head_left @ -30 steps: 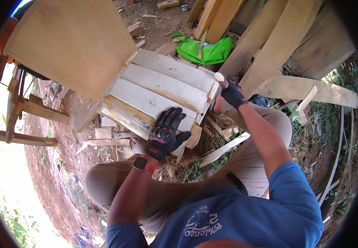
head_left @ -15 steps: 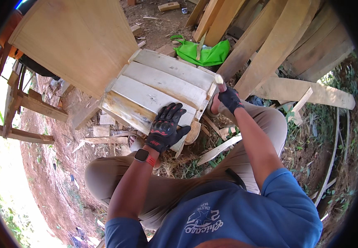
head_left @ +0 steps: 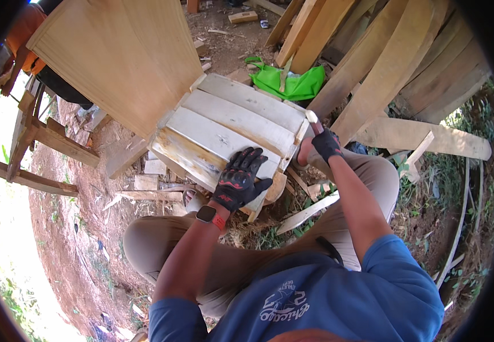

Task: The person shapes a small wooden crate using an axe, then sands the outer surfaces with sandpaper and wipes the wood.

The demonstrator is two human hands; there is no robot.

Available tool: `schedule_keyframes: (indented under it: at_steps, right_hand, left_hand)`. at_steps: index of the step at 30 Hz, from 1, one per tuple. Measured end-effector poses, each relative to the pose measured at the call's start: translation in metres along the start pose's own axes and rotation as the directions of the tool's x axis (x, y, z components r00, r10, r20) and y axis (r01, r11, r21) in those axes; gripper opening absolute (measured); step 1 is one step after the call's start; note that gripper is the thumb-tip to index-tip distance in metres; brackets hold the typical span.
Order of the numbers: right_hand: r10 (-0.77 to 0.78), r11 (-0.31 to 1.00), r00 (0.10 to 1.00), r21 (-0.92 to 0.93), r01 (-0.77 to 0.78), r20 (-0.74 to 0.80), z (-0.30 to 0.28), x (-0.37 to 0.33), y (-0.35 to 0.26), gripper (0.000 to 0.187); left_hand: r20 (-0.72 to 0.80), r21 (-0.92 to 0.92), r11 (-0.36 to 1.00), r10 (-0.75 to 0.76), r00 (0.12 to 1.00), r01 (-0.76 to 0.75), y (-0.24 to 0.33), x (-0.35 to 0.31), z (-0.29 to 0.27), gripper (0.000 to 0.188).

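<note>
My left hand (head_left: 238, 178), in a black glove with red marks, lies flat with its fingers stretched out on the near right part of a slatted wooden seat (head_left: 218, 132). Pale whitish boards make up the seat, the nearest one stained brown. My right hand (head_left: 327, 146), also gloved, is closed around a stick-like tool (head_left: 314, 122) beside the seat's right end. The tool has a reddish-brown shaft and a pale tip pointing up; its other end is hidden, so I cannot tell its kind. A tall plain wooden panel (head_left: 124, 60) rises from the seat's far left side.
Long planks (head_left: 381, 62) lean at the upper right. Behind the seat lies a bright green bag (head_left: 292, 84). Wood offcuts (head_left: 150, 195) are strewn on the dirt around my feet. A timber frame (head_left: 59, 142) stands at the left.
The seat and panel sit slightly further right and lower in view. My left hand stays flat on the boards; the tool in my right hand has changed its tilt a little.
</note>
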State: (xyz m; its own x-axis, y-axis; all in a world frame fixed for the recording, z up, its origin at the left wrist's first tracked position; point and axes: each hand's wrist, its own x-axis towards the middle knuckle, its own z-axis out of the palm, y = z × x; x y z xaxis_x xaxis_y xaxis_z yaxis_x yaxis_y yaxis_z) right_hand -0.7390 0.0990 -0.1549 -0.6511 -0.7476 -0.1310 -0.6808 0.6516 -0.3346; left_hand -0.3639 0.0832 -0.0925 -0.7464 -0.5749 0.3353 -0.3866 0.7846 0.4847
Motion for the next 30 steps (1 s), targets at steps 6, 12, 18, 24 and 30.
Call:
schedule_keyframes:
  at_steps: [6,12,18,24,30]
  right_hand:
    - [-0.022,1.0,0.999,0.023,0.022,0.026,-0.004,-0.02,-0.001,0.042]
    - [-0.229,0.966,0.972,0.109,0.233,-0.045,0.014,-0.068,-0.001,0.049]
    - [-0.279,0.953,0.96,0.119,0.28,-0.027,0.002,-0.094,-0.013,0.038]
    - [-0.393,0.919,0.92,0.033,0.392,0.007,0.043,-0.082,0.02,0.034]
    - [-0.296,0.951,0.955,0.086,0.298,-0.036,0.01,-0.095,-0.035,0.04]
  left_hand:
    - [-0.009,-0.012,1.0,0.01,1.0,-0.01,0.002,0.001,0.0,0.059]
    - [0.013,-0.011,1.0,0.02,1.0,-0.02,0.007,0.001,0.0,0.06]
    - [0.046,0.028,0.999,-0.033,0.998,0.032,0.0,-0.005,0.003,0.062]
    - [0.039,0.016,1.0,-0.007,0.999,0.007,0.003,0.002,0.004,0.063]
    - [-0.003,-0.006,1.0,-0.007,1.0,0.007,0.004,-0.002,0.004,0.058]
